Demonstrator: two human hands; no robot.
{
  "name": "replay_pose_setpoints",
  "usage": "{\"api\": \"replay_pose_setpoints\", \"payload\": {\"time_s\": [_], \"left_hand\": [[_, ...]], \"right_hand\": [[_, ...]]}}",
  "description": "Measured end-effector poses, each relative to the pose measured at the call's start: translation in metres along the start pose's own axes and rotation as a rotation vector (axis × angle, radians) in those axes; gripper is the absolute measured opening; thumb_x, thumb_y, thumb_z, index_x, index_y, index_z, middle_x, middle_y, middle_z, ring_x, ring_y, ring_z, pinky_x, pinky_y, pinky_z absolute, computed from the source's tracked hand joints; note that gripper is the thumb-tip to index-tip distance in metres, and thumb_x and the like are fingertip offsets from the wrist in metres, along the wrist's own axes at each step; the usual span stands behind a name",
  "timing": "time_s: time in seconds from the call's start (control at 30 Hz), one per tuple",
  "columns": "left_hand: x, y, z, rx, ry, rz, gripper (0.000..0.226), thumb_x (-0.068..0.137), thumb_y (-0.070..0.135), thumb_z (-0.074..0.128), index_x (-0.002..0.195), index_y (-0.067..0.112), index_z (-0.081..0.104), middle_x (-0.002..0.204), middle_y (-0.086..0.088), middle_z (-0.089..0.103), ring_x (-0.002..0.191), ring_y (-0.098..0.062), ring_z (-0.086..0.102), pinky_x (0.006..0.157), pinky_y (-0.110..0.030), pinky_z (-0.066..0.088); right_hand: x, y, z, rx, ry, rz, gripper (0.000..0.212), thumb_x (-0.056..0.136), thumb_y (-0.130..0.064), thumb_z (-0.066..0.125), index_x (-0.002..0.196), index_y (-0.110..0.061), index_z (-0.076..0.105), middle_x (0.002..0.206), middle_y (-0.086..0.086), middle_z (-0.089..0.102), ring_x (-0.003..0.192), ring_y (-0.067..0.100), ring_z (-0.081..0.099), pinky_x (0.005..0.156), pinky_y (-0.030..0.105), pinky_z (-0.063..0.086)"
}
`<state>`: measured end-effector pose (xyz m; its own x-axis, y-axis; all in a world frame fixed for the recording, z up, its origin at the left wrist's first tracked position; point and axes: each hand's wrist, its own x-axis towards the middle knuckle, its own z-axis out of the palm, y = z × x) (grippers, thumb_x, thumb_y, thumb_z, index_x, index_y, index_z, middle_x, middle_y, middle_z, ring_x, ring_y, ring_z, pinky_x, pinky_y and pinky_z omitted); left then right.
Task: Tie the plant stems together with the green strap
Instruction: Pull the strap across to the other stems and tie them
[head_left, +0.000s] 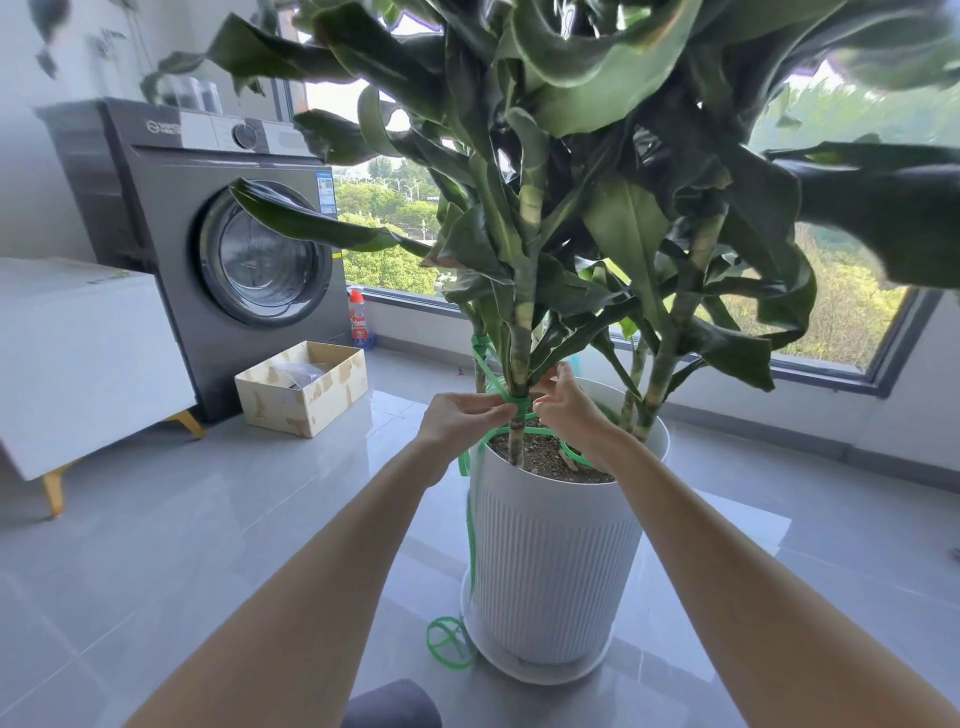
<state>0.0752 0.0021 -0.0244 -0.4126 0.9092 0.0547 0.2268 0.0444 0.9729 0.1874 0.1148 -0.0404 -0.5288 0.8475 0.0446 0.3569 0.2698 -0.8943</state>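
Observation:
A tall leafy plant with several striped stems (522, 322) grows from a white ribbed pot (550, 551). A green strap (517, 399) is wrapped around the nearest stem just above the soil. More of it is wound on a stem behind, loops over the soil, hangs down the pot's left side and coils on the floor. My left hand (462, 418) pinches the strap just left of the stem. My right hand (569, 408) pinches it on the stem's right side.
A grey washing machine (218, 244) stands at back left, with an open cardboard box (304, 387) on the floor before it and a red-capped bottle (358, 319) by the window. A white cabinet (83, 358) sits at left. Large leaves overhang the pot.

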Motion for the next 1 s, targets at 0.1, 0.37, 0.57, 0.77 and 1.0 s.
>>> {"api": "replay_pose_setpoints", "payload": {"time_s": [0.1, 0.37, 0.57, 0.77, 1.0], "left_hand": [[0.002, -0.002, 0.0, -0.005, 0.013, 0.002, 0.037, 0.081, 0.02, 0.072, 0.116, 0.01, 0.066, 0.114, -0.009, 0.067, 0.073, 0.001, 0.056, 0.062, -0.004, 0.044], [0.001, -0.001, 0.002, 0.025, 0.035, 0.022, 0.039, 0.082, 0.02, 0.071, 0.118, 0.007, 0.064, 0.117, -0.011, 0.066, 0.091, -0.012, 0.059, 0.082, -0.019, 0.043], [0.001, 0.0, 0.003, 0.034, 0.055, 0.054, 0.034, 0.082, 0.018, 0.07, 0.115, 0.008, 0.066, 0.115, -0.012, 0.067, 0.101, -0.019, 0.062, 0.082, -0.019, 0.044], [0.0, 0.0, 0.004, 0.044, 0.066, 0.067, 0.033, 0.082, 0.019, 0.071, 0.113, 0.008, 0.067, 0.113, -0.012, 0.067, 0.09, -0.014, 0.06, 0.079, -0.017, 0.044], [0.002, -0.003, 0.006, 0.03, 0.098, 0.046, 0.032, 0.08, 0.02, 0.072, 0.11, 0.01, 0.069, 0.111, -0.011, 0.069, 0.108, -0.025, 0.061, 0.081, -0.02, 0.042]], "right_hand": [[0.0, -0.001, 0.001, -0.022, 0.042, 0.001, 0.069, 0.09, 0.005, 0.041, 0.149, -0.009, 0.007, 0.138, 0.013, 0.037, 0.072, 0.005, 0.043, 0.052, 0.019, 0.04], [-0.005, -0.007, -0.002, 0.189, 0.051, 0.0, 0.015, 0.087, -0.003, 0.047, 0.087, -0.016, 0.038, 0.092, 0.007, 0.043, 0.089, 0.019, 0.043, 0.092, 0.037, 0.042], [-0.008, -0.006, -0.009, 0.106, 0.062, -0.027, 0.015, 0.091, -0.008, 0.055, 0.101, -0.01, 0.045, 0.088, 0.004, 0.048, 0.083, 0.015, 0.05, 0.086, 0.032, 0.045], [-0.021, -0.008, -0.019, -0.053, 0.086, -0.151, 0.019, 0.091, -0.014, 0.06, 0.109, -0.013, 0.064, 0.077, -0.003, 0.06, 0.066, 0.009, 0.053, 0.056, 0.013, 0.042], [-0.022, -0.001, -0.015, -0.026, 0.24, -0.171, 0.018, 0.08, -0.018, 0.074, 0.098, -0.014, 0.075, 0.083, -0.007, 0.071, 0.075, 0.005, 0.061, 0.068, 0.015, 0.048]]}}
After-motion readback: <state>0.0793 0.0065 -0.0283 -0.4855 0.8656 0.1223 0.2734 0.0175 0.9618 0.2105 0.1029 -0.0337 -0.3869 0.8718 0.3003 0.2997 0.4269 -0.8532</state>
